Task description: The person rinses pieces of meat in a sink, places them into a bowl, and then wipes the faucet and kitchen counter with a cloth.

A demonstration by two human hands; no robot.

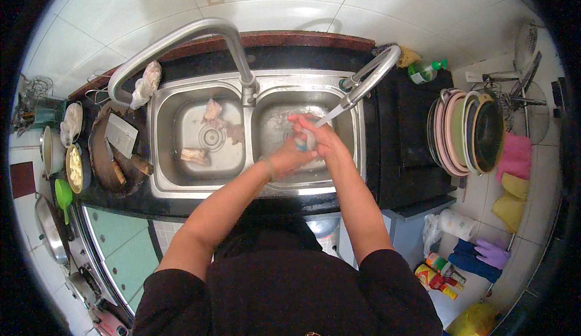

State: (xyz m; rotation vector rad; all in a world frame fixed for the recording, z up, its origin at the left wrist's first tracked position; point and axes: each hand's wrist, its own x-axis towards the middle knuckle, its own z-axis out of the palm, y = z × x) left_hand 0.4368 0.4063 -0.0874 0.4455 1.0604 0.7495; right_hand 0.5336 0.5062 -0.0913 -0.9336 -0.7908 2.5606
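Note:
Over the right basin (pixel 268 123) of a stainless-steel double sink, my hands meet around a small white-and-blue item (pixel 305 142). Blur and fingers hide what it is. My right hand (pixel 324 137) lies along its right side, under the running stream from the right faucet (pixel 370 82). From the lower left, my left hand (pixel 290 157) is against the same item and is blurred. In the left basin (pixel 181 109), pieces of raw meat lie around the drain: a pale piece (pixel 212 109), a darker piece (pixel 235 133) and a fatty layered chunk (pixel 195 156).
A large faucet (pixel 218 27) arches over the left side. A cleaver (pixel 121 136) and a knife (pixel 115 168) rest on a round wooden chopping block (pixel 100 163). Stacked basins (pixel 467 132) stand right, near a green detergent bottle (pixel 424 72). A yellow-filled bowl (pixel 75 168) sits far left.

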